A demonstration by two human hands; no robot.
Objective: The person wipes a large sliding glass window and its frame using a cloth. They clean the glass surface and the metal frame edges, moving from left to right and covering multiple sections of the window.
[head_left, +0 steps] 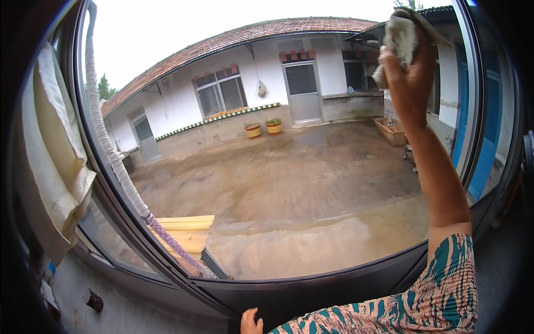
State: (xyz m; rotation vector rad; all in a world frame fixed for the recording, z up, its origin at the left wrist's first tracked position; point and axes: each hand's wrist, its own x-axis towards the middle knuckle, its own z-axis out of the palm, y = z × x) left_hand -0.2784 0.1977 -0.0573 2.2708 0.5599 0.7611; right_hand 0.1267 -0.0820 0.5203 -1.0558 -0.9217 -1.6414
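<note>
- Head view, only view: right hand (414,78) is up at the far upper right of the big window pane (328,183), arm stretched out from a patterned sleeve (445,278).
- Right fingers: closed around a pale, bunched cloth (401,40). Cloth sits against or just off the glass, near the top of the right frame upright (476,111); can't confirm contact from this angle.
- Left hand (252,322): low and near, at the bottom edge, in front of the dark lower frame (311,295). Fingers look loosely bent; hand is cut off, so can't tell if it holds anything.
- Step in hand, my read: wiping the pane, upper right area. Can't call progress; no clear wiped/unwiped line on the glass.
- Next move calls for: cloth flat on the glass, even pressure, stroke down along the right upright, then leftward across the pane. Work the corner before dropping.
- Watch: reach looks nearly full, so pressure up there may be weak. Stepping closer would help. Loose cloth edge could snag on the frame.
- Around it: pale curtain (61,145) left, apart from both hands. White-wrapped pole (119,172) by the left upright. Through the glass: wet courtyard, two yellow flowerpots (273,127) far off by the white house wall.
</note>
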